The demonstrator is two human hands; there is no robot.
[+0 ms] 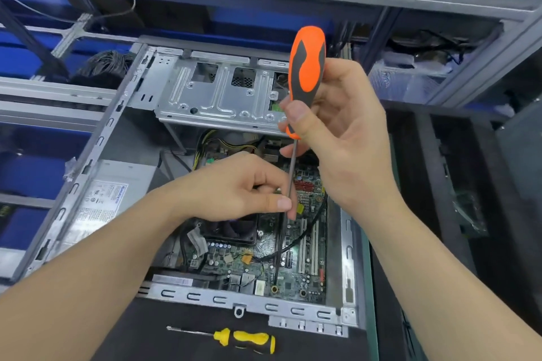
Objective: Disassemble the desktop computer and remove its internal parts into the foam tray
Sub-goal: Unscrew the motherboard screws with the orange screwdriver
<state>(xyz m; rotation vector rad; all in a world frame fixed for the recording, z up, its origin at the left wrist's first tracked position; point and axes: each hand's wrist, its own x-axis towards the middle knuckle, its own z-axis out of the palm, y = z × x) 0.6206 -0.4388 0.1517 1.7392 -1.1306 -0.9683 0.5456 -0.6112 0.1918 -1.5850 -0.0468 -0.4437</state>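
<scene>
The open desktop computer case [96, 152] lies on its side in front of me. Inside lies the green motherboard [311, 243], with a black fan [234, 228] and a grey power supply [108, 199] to its left. My right hand [346, 138] grips the orange and black handle of a long screwdriver [308, 67], held nearly upright over the board. My left hand [234, 187] pinches its thin shaft partway down. The tip reaches down to the board's near edge by a brass screw hole [274, 289]. A silver drive cage [217, 97] spans the far end of the case.
A smaller yellow and black screwdriver [243, 338] lies on the dark mat just in front of the case. Grey shelf rails and blue bins fill the left and back. Dark racks stand at the right. A black cable [308, 234] loops across the motherboard.
</scene>
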